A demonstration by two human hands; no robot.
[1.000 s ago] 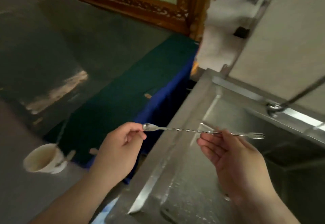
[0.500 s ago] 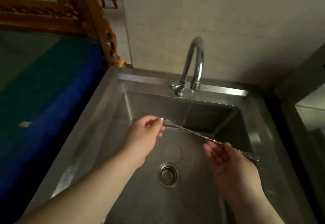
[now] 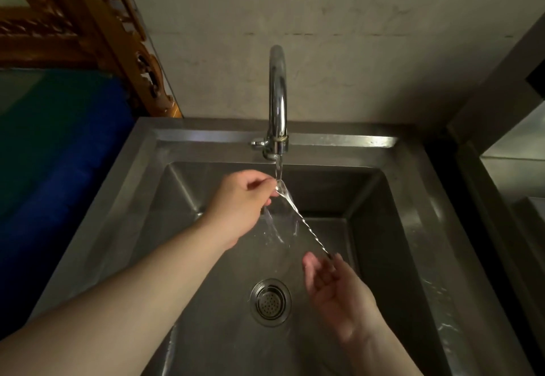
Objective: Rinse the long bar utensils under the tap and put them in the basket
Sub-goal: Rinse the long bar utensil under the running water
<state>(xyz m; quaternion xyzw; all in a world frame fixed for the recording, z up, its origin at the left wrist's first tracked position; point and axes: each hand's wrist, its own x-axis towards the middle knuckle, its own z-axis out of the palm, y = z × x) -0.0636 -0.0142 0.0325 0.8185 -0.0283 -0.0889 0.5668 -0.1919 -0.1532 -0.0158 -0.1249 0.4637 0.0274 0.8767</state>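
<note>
A long twisted metal bar spoon (image 3: 306,226) slants across the steel sink (image 3: 413,187), its bowl end right under the running tap (image 3: 277,101). Water fans off the bowl. My left hand (image 3: 239,207) pinches the bowl end between thumb and fingers. The lower end of the bar spoon rests across the fingers of my right hand (image 3: 336,290), which lies palm up, fingers loosely curled; that end is hidden behind the fingers. No basket is in view.
The drain strainer (image 3: 270,302) sits at the sink's bottom middle. A blue-and-green cloth surface (image 3: 59,145) lies left of the sink, with a carved wooden frame (image 3: 129,39) behind it. A steel counter edge (image 3: 507,169) stands at the right.
My view swung from the left counter to the sink. Both hands carried the bar spoon under the stream; its bowl end now sits in the water, and the spoon tilts more steeply.
</note>
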